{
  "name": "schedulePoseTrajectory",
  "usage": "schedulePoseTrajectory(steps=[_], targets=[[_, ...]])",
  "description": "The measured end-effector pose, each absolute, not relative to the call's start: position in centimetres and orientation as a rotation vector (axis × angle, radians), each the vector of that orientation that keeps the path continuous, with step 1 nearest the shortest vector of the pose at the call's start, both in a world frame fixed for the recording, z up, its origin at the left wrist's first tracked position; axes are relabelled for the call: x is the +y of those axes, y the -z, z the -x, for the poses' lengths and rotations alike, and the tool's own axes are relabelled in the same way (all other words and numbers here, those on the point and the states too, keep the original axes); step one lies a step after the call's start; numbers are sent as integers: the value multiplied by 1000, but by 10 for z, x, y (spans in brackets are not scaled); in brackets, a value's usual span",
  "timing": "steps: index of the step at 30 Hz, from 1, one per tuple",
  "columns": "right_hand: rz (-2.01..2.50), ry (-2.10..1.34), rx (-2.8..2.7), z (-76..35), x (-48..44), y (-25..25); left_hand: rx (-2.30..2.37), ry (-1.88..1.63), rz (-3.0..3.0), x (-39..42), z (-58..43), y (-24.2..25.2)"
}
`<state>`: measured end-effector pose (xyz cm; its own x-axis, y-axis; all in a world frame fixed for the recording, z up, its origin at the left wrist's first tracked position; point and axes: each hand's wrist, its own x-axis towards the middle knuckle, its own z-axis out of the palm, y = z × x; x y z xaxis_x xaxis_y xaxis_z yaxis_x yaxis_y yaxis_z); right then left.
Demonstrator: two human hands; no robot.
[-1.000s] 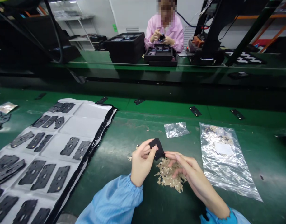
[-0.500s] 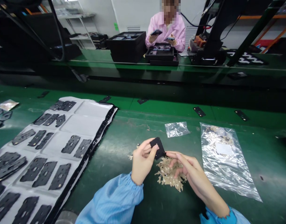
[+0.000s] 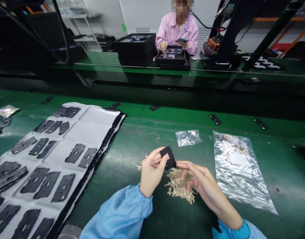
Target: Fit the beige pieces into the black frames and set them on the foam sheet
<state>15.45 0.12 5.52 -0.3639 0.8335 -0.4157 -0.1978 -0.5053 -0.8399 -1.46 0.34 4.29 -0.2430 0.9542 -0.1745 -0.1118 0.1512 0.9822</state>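
My left hand (image 3: 152, 171) grips a thin black plastic plate (image 3: 169, 157) between thumb and fingers, holding it tilted above the table. At the plate's lower right corner are the fingertips of my right hand (image 3: 200, 176). Its thumb lies against the index finger, and the other fingers curl over a loose pile of small beige die-cut pieces (image 3: 178, 186). Whatever the right fingertips pinch is too small to make out. A few more beige pieces (image 3: 139, 167) lie partly behind the left hand.
A white compartment tray (image 3: 92, 116) of black plates stands left. A small clear bag (image 3: 189, 137) and a larger bag of pieces (image 3: 244, 186) lie beyond and right. Spaced plates (image 3: 215, 119) lie on the green strip behind. A person in pink (image 3: 176, 31) works opposite.
My hands and the plate have barely moved. The plates on the far green strip have shifted slightly right. The person opposite has lowered one hand to the black tray, and the phone in it is gone.
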Motion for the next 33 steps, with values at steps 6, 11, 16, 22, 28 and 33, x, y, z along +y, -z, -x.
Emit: schedulePoseTrajectory(steps=[6, 11, 16, 22, 28, 33], targets=[[1111, -2012, -817, -154, 4, -51, 1390, -1312, -873, 3, 15, -44], [1098, -2074, -724, -158, 5, -46, 1353, -1280, -828, 2, 15, -47], [1140, -2044, -749, -162, 6, -46, 1313, -1221, -795, 4, 17, -48], [1218, -1926, -890, -160, 5, -45, 1287, -1138, -805, 4, 19, -46], [1236, -1882, -872, -153, 2, -39, 1243, -1092, -769, 4, 19, -48], [1222, -1888, -858, -151, 2, -41, 1240, -1067, -762, 4, 19, -50]])
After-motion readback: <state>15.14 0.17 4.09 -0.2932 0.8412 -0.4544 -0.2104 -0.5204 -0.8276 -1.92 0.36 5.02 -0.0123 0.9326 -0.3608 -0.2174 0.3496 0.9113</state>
